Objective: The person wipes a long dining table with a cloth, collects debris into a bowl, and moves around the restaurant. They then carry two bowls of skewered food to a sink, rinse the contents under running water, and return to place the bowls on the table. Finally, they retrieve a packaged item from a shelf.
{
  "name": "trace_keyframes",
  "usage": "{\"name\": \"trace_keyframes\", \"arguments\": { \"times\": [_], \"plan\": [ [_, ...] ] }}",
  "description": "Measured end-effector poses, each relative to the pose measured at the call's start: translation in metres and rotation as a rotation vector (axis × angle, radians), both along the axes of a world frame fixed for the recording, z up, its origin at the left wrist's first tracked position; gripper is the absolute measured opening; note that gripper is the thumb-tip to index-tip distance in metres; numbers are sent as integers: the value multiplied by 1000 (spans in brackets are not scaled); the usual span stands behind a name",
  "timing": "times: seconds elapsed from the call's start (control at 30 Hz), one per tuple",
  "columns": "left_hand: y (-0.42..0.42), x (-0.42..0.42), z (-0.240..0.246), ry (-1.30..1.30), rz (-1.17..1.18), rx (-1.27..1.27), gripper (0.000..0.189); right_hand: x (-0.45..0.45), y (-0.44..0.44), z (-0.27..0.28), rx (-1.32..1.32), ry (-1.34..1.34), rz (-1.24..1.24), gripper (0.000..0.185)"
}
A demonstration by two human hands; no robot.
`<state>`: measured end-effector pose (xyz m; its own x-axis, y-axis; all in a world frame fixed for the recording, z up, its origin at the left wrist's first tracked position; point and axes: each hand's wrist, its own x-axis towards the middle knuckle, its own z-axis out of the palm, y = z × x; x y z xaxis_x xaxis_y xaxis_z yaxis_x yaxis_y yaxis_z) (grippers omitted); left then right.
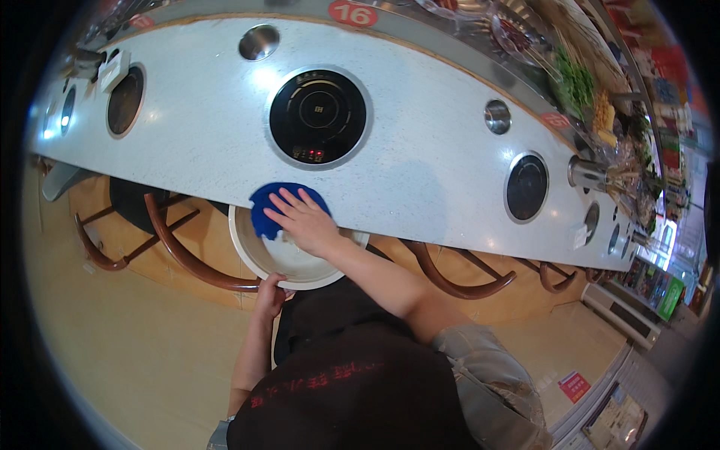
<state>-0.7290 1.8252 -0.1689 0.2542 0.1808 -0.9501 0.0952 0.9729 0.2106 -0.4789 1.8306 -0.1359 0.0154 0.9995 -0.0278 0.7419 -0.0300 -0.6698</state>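
Note:
At the front edge of the white counter [382,185], my right hand [304,219] holds a blue cloth [262,205] under its flat, spread fingers. Part of the cloth lies on the countertop and part hangs over a round, pale basin [298,263]. My left hand [271,295] grips the near rim of this basin, which is held just below the counter edge. Inside the basin a little whitish stuff shows beside my right wrist; the cloth and forearm hide the rest. A round black induction cooktop [318,126] with red lights is set into the counter beyond the cloth.
Wooden-armed chairs [180,259] stand below the counter on both sides. More cooktops [527,188] and steel cup inserts [259,42] are set in the top. A steel holder with sticks [588,171] stands at right; skewers and greens [572,79] line the far shelf.

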Motion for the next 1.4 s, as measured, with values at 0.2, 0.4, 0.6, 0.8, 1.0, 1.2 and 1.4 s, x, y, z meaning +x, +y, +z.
{"name": "trace_keyframes", "arguments": {
  "times": [0.2, 0.4, 0.6, 0.8, 1.0, 1.2, 1.4],
  "plan": [
    [13, 6, 1, -7, -107, -75, 45, 161, -116, -3, -267, -322, -572, 39],
    [-2, -2, -3, 4, 32, -24, 43, 272, -5, -35, -164, -459, -1140, 67],
    [-6, 9, 4, 3, 31, -32, 38, 197, 180, -14, 32, -312, -520, 61],
    [-5, 39, 17, 49, 114, 21, 29, 106, 158, -5, 45, -131, 107, 50],
    [11, 45, 5, -80, -19, -57, 20, 259, 51, -8, 129, -325, -562, 46],
    [5, 45, 1, 31, -99, -22, 23, 270, -113, -9, -280, -464, -894, 56],
    [4, 28, -13, -38, -257, -101, 28, 94, -133, 7, -374, -373, -417, 59]
  ]
}}
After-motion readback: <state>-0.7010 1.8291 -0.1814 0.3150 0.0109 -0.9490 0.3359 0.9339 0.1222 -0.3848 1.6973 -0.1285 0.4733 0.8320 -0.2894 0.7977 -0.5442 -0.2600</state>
